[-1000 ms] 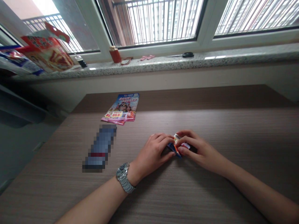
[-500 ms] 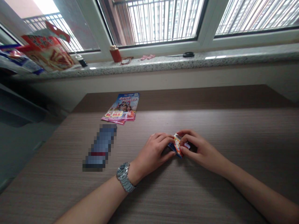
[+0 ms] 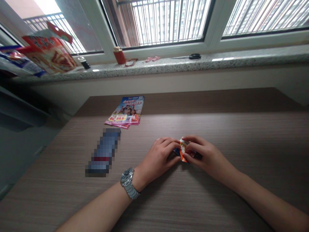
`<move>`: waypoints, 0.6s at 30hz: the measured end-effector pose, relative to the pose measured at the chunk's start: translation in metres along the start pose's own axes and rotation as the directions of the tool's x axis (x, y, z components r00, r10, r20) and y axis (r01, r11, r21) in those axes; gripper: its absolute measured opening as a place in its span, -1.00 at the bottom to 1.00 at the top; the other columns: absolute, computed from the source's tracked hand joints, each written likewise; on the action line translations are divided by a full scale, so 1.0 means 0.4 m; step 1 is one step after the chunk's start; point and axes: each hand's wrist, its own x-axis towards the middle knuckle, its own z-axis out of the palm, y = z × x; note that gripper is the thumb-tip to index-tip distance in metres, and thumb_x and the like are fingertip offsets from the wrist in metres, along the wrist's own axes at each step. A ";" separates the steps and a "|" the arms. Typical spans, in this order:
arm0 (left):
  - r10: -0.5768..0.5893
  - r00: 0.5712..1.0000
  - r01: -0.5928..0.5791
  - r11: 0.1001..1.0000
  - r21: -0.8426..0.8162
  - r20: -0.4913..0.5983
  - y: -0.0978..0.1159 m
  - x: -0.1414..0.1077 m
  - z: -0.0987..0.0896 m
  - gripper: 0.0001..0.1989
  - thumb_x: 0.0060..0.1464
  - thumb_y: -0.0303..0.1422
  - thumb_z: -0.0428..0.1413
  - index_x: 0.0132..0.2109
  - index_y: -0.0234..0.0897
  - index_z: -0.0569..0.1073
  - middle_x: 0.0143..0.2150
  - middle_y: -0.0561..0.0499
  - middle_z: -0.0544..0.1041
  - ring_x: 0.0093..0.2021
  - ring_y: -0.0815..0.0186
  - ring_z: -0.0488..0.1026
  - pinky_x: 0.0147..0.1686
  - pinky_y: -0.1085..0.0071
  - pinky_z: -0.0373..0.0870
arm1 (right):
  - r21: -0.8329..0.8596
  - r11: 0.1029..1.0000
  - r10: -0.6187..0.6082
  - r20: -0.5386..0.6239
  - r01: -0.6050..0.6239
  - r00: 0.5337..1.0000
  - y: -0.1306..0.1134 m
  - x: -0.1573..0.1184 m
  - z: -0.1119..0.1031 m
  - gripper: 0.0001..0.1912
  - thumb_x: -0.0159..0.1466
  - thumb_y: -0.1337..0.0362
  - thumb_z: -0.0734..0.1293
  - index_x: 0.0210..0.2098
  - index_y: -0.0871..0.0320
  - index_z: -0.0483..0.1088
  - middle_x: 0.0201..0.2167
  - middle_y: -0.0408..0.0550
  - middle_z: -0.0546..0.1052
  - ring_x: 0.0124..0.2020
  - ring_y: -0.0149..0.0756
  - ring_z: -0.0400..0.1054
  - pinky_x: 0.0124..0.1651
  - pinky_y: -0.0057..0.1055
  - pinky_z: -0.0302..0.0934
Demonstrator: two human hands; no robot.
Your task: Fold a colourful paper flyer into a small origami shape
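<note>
A small piece of folded printed paper (image 3: 182, 150), coloured orange, white and dark blue, is between my two hands just above or on the table. My left hand (image 3: 161, 155), with a metal watch (image 3: 129, 183) on its wrist, has its fingers and thumb closed around the paper's left side. From the right, my right hand (image 3: 202, 153) pinches the paper between thumb and fingers. Much of the paper is hidden behind the fingers, so its full shape cannot be made out.
Left of my hands lies a pixelated dark blue oblong (image 3: 103, 153). Printed flyers (image 3: 127, 111) are stacked behind it on the wooden table (image 3: 217, 199). The stone windowsill (image 3: 164, 67) bears scissors (image 3: 193, 56), a red bottle-like object (image 3: 119, 56) and food packages (image 3: 50, 53).
My right hand has shifted slightly left, towards my left hand, and the folded paper's visible face has turned and narrowed. My left hand stays in place.
</note>
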 end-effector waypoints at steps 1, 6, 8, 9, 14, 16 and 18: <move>0.001 1.000 -0.001 1.000 -0.001 0.001 0.001 0.000 -0.001 -0.70 0.23 -0.33 0.24 0.08 -0.14 0.43 0.17 0.00 0.50 0.20 0.16 0.37 0.24 0.16 0.25 | 0.007 1.000 0.012 0.005 -0.012 1.000 0.001 -0.001 0.001 -0.92 0.34 0.34 0.34 -0.31 0.09 0.45 0.06 0.09 0.48 -0.20 -0.26 0.52 -0.14 -0.31 0.44; 0.002 1.000 -0.002 1.000 0.001 -0.008 0.002 0.000 0.000 -0.72 0.24 -0.33 0.23 0.07 -0.14 0.44 0.16 -0.02 0.51 0.19 0.15 0.39 0.22 0.16 0.27 | -0.032 0.999 -0.007 0.010 0.008 1.000 0.009 -0.004 0.004 -0.93 0.34 0.34 0.34 -0.30 0.08 0.46 0.07 0.08 0.49 -0.15 -0.22 0.53 -0.11 -0.29 0.46; 0.002 1.000 -0.002 1.000 0.003 -0.013 0.001 -0.001 0.001 -0.71 0.24 -0.33 0.23 0.08 -0.14 0.44 0.16 -0.01 0.51 0.20 0.16 0.38 0.23 0.16 0.27 | -0.053 0.998 -0.042 0.026 0.044 0.999 0.011 -0.006 0.001 -0.93 0.35 0.33 0.34 -0.26 0.07 0.48 0.08 0.09 0.49 -0.07 -0.18 0.52 -0.05 -0.26 0.45; 0.003 1.000 -0.003 1.000 0.002 -0.015 0.000 -0.001 0.002 -0.70 0.24 -0.33 0.24 0.09 -0.14 0.43 0.16 -0.01 0.51 0.20 0.16 0.38 0.23 0.16 0.27 | -0.056 0.997 -0.056 0.037 0.058 0.998 0.012 -0.006 -0.001 -0.93 0.36 0.32 0.34 -0.24 0.06 0.48 0.09 0.09 0.49 -0.05 -0.18 0.52 -0.04 -0.25 0.45; 0.002 1.000 -0.002 1.000 -0.010 -0.009 0.001 -0.001 0.000 -0.68 0.23 -0.32 0.24 0.10 -0.13 0.42 0.16 -0.01 0.51 0.20 0.15 0.38 0.24 0.16 0.26 | -0.038 0.993 -0.109 0.071 0.112 0.991 0.018 -0.010 -0.013 -0.89 0.40 0.31 0.31 -0.19 0.05 0.50 0.12 0.10 0.50 0.07 -0.17 0.49 0.07 -0.24 0.42; 0.001 1.000 -0.001 1.000 -0.010 -0.011 0.001 -0.001 0.000 -0.68 0.23 -0.33 0.25 0.09 -0.13 0.42 0.16 0.00 0.51 0.20 0.17 0.38 0.24 0.18 0.25 | -0.014 0.993 -0.113 0.070 0.114 0.991 0.022 -0.010 -0.016 -0.87 0.39 0.33 0.31 -0.17 0.04 0.52 0.13 0.09 0.50 0.08 -0.17 0.49 0.09 -0.23 0.41; 0.000 1.000 0.000 1.000 -0.007 -0.011 0.000 -0.001 0.001 -0.68 0.22 -0.34 0.25 0.09 -0.13 0.42 0.16 0.02 0.51 0.20 0.18 0.38 0.24 0.19 0.25 | 0.006 0.993 -0.116 0.062 0.116 0.991 0.026 -0.010 -0.016 -0.85 0.38 0.35 0.32 -0.16 0.03 0.53 0.12 0.07 0.51 0.07 -0.16 0.50 0.10 -0.22 0.42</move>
